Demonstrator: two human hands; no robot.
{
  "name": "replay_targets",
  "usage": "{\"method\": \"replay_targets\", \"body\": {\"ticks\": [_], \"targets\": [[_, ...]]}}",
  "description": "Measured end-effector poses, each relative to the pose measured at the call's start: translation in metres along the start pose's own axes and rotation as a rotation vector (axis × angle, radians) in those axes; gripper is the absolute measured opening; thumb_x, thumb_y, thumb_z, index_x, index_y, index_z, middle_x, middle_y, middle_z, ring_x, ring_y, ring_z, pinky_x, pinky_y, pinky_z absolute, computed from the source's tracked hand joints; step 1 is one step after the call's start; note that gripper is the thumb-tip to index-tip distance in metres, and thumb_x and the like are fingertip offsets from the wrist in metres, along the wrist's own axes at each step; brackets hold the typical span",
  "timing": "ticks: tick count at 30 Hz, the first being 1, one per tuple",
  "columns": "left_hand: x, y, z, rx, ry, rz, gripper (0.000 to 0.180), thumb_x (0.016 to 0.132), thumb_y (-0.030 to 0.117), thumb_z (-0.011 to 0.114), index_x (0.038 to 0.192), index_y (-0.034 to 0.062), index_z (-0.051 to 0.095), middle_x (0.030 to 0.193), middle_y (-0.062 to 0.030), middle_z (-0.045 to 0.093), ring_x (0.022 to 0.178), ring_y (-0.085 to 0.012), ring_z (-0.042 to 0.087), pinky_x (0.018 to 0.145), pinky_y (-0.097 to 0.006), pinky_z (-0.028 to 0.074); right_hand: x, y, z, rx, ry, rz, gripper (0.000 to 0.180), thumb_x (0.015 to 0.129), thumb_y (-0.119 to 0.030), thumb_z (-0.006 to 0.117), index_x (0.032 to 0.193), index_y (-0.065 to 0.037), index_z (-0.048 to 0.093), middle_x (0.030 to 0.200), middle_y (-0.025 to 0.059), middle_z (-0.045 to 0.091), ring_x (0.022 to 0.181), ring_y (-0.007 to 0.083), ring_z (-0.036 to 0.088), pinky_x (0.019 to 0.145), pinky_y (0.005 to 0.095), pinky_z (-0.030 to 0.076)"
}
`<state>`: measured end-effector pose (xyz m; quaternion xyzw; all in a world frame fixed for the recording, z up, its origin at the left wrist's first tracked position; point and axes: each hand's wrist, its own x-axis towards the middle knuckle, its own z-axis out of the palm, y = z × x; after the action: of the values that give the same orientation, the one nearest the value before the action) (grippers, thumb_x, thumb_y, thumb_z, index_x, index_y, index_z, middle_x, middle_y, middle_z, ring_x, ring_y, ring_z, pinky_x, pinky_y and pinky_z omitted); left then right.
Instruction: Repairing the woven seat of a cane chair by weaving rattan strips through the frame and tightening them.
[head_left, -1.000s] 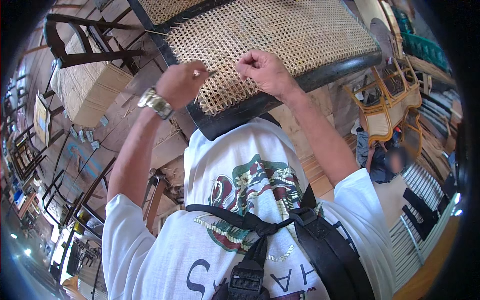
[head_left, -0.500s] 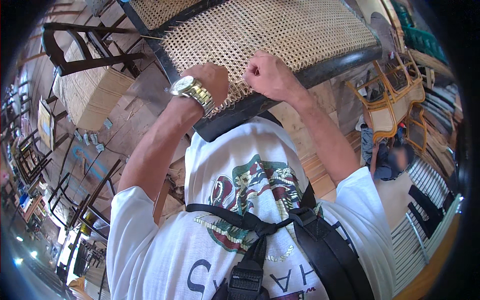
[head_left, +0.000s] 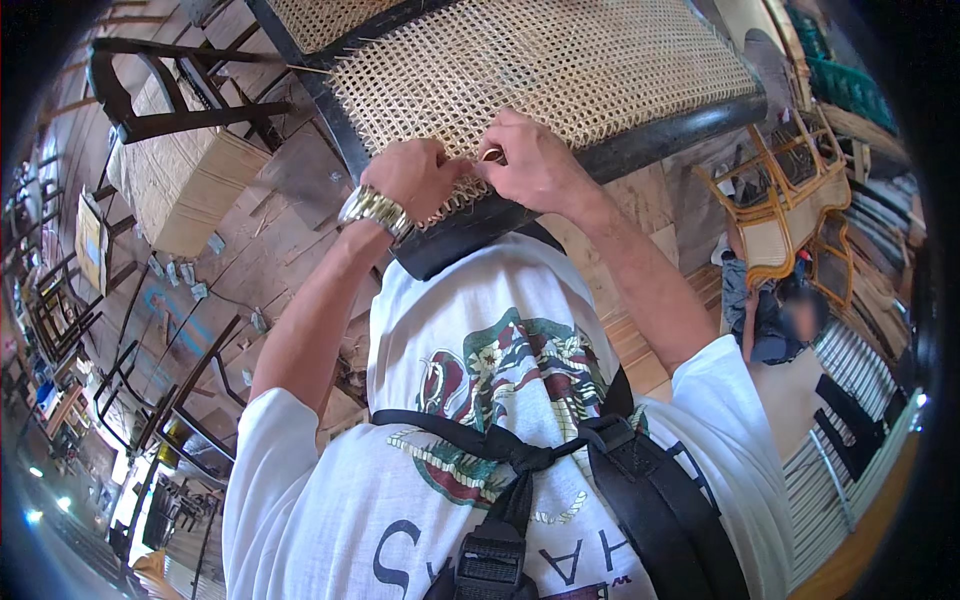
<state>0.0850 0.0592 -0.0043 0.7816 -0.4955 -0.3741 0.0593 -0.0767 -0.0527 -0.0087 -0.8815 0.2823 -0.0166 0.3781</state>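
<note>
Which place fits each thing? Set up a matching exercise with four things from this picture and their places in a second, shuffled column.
Things:
1. wristwatch
2. woven cane panel
3. cardboard box
4. black strap

Places:
A. over the white shirt
B. on the floor at the left
C. inside the dark chair frame
D. on the left hand's wrist

Pairs: 1-D, 2-C, 3-B, 4-A
</note>
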Motion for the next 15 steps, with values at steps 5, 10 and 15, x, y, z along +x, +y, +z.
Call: {"method": "replay_targets", "body": {"ticks": [5, 10, 15], "targets": [[0.002, -0.023, -0.041, 0.208, 0.023, 0.057, 0.048, 0.093, 0.054, 0.061, 0.087, 0.0072, 0.068, 0.073, -0.0167, 0.068, 0.068, -0.0333, 0.068, 0.062, -0.046, 0.052, -0.011, 0.004, -0.010, 0.033, -0.091, -0.014, 0.018, 0.079, -0.013, 0.073, 0.093, -0.002, 0.069, 0.098, 0.0145, 0.062, 0.094, 0.0309, 0.064, 0.084, 0.0406, 0.052], [-0.006, -0.089, -0.113, 0.296, 0.262, -0.097, 0.046, 0.093, 0.053, 0.062, 0.085, 0.0078, 0.067, 0.079, -0.0135, 0.069, 0.073, -0.0318, 0.067, 0.064, -0.045, 0.052, -0.057, -0.006, -0.042, 0.036, 0.090, -0.129, 0.028, 0.083, -0.020, 0.073, 0.102, 0.000, 0.066, 0.104, 0.0175, 0.063, 0.101, 0.0369, 0.063, 0.087, 0.0460, 0.051], [-0.006, -0.016, -0.060, 0.029, 0.094, 0.344, 0.036, 0.092, 0.040, 0.069, 0.097, 0.0049, 0.070, 0.092, -0.0125, 0.065, 0.082, -0.0262, 0.066, 0.071, -0.042, 0.052, -0.080, -0.002, -0.045, 0.110, 0.004, 0.406, 0.019, 0.092, -0.017, 0.067, 0.104, -0.001, 0.065, 0.088, 0.0121, 0.064, 0.081, 0.0231, 0.063, 0.074, 0.0368, 0.051]]}}
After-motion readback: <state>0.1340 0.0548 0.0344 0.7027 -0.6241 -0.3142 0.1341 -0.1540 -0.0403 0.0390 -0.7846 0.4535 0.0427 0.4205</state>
